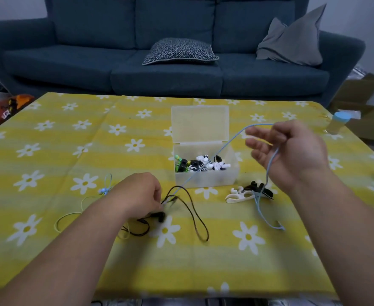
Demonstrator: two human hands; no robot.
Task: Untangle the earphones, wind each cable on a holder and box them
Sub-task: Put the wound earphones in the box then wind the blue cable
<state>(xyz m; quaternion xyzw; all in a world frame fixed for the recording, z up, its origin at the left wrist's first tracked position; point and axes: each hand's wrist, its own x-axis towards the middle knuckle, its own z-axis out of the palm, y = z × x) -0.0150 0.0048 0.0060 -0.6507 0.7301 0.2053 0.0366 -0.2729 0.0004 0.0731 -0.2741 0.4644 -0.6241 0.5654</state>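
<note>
Pulling the blue cable (pixel 228 142) free of the black cable (pixel 195 215)
Our left hand (pixel 137 193) pinches the knot toward the table's (pixel 49 140) near edge and our right hand (pixel 292 151) grips blue aloft. The mid-table box (pixel 206 180) holds wound sets; two holders (pixel 239 196) lie unused.

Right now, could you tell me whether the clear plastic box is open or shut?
Open: its lid stands upright behind the box, with wound earphones visible inside.

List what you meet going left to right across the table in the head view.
Blue earbuds, left hand pinching black cable, clear box, right hand holding blue cable, blue-capped bottle.
</note>
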